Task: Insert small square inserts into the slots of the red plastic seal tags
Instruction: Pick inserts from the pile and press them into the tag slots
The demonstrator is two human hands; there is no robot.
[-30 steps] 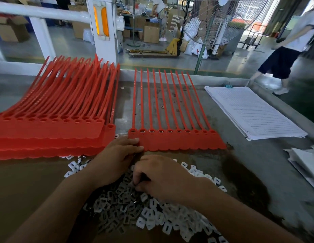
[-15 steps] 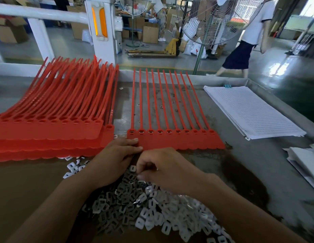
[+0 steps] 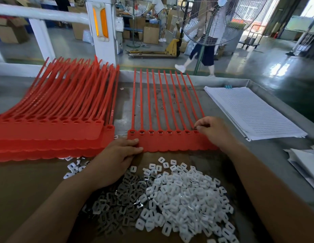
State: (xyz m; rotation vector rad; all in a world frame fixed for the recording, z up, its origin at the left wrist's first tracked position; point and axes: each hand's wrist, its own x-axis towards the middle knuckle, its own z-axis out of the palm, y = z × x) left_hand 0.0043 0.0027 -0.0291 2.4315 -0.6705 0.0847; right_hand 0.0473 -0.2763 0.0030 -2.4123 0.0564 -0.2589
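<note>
A strip of joined red seal tags (image 3: 170,141) lies flat in front of me, its long tails pointing away. Several of its slots hold pale inserts. My left hand (image 3: 115,158) presses flat on the strip's left end, fingers extended. At the right end of the slot row my right hand (image 3: 214,130) pinches its fingertips together over a slot; whatever sits between them is hidden. A heap of small white square inserts (image 3: 179,195) lies on the table just below the strip, between my forearms.
A thick stack of red seal tag strips (image 3: 52,127) lies to the left. A pile of lined paper sheets (image 3: 254,111) sits at the right, more white sheets (image 3: 308,162) at the right edge. A person (image 3: 205,50) walks past a standing fan beyond the table.
My right hand left the insert heap and moved up and right to the far right slots of the strip. The left hand stayed on the strip's left end. The walking person moved left.
</note>
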